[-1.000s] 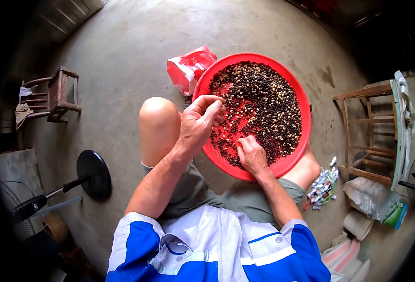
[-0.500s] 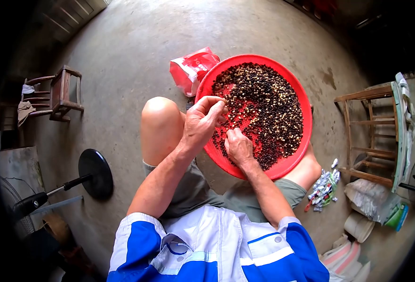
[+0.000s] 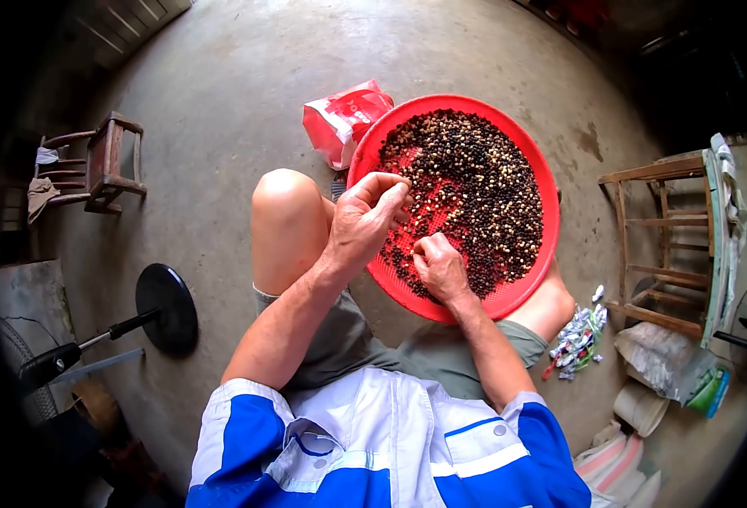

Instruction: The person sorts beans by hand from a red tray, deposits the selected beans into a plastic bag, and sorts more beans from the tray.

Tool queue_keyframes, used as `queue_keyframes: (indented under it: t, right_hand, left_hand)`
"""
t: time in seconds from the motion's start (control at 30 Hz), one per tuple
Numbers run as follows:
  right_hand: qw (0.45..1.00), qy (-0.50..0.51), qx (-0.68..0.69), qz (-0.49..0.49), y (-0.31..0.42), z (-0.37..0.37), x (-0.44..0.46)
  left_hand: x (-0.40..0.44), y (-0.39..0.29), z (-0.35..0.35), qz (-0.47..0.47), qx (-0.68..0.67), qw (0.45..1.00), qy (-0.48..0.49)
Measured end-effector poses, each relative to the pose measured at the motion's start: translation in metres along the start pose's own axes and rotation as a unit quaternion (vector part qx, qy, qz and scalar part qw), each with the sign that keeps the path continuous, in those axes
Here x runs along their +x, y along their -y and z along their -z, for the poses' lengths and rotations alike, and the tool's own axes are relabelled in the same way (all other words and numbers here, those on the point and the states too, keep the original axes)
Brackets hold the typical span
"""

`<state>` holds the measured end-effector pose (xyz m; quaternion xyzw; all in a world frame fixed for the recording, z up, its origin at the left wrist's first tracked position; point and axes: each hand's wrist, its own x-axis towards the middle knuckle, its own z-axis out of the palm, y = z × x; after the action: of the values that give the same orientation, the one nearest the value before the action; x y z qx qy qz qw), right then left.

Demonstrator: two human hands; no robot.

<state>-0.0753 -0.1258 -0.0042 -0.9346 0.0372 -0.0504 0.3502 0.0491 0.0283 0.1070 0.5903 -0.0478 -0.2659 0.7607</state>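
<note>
A round red plastic sieve basket [image 3: 550, 203] rests across my lap and holds a spread of small beans [image 3: 488, 182], mostly black with many pale ones mixed in. My left hand [image 3: 363, 216] hovers over its left side, thumb and forefinger pinched together; whatever they hold is too small to name. Lower in the basket, my right hand [image 3: 443, 269] is curled with its fingertips together, close to the beans. What lies between those fingertips is hidden. Around both hands the beans lie thinner, and the red mesh shows through.
A red and white bag [image 3: 348, 123] stands on the concrete floor beyond the basket. Wooden chairs are at left [image 3: 107, 165] and right [image 3: 666, 224]. A black round fan base [image 3: 166, 309] lies left. Near my right foot are crumpled wrappers [image 3: 578, 343] and a white bucket [image 3: 642, 408].
My right hand has shifted slightly right over the beans, its fingers still curled. The left hand keeps its pinch almost in place. The whole view has moved a little.
</note>
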Motion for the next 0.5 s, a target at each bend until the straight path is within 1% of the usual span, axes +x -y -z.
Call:
queue_keyframes:
  t: [0.03, 0.17, 0.37, 0.5]
  right_hand:
    - [1.0, 0.003, -0.012, 0.008, 0.0, -0.003, -0.001]
    - [0.997, 0.04, -0.06, -0.021, 0.005, -0.009, -0.002]
    - [0.996, 0.049, -0.079, -0.011, 0.003, 0.0, -0.007]
    - [0.996, 0.045, -0.076, -0.027, -0.002, 0.004, -0.014]
  left_hand:
    - [0.0, 0.001, 0.0, -0.001, 0.0, 1.0, 0.002]
    - [0.001, 0.002, 0.0, 0.0, 0.006, 1.0, 0.003]
    - [0.0, 0.001, 0.0, 0.008, 0.008, 1.0, 0.002]
    - [0.0, 0.0, 0.0, 0.008, 0.002, 1.0, 0.005]
